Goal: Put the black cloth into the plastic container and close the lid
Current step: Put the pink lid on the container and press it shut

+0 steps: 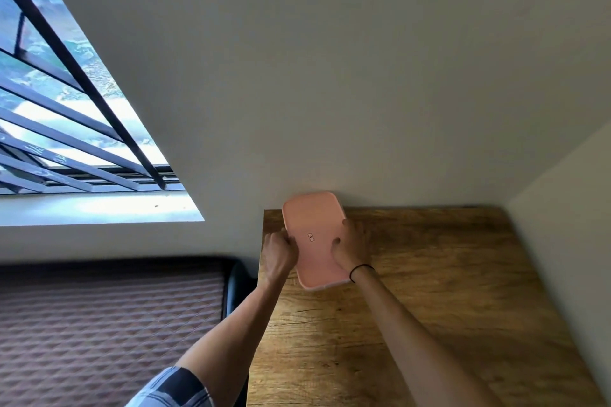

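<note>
A pink plastic container point(312, 218) with its lid on lies at the far left corner of the wooden table point(429, 291), against the wall. My left hand point(279, 256) grips its left edge with curled fingers. On the lid's right side rests my right hand point(352, 248), thumb on top and fingers over the right edge. A small label shows in the middle of the lid. The black cloth is not visible anywhere.
White walls close the table in at the back and on the right. A bed with a brown quilted cover point(109, 330) stands to the left of the table. Above it is a barred window point(66, 109).
</note>
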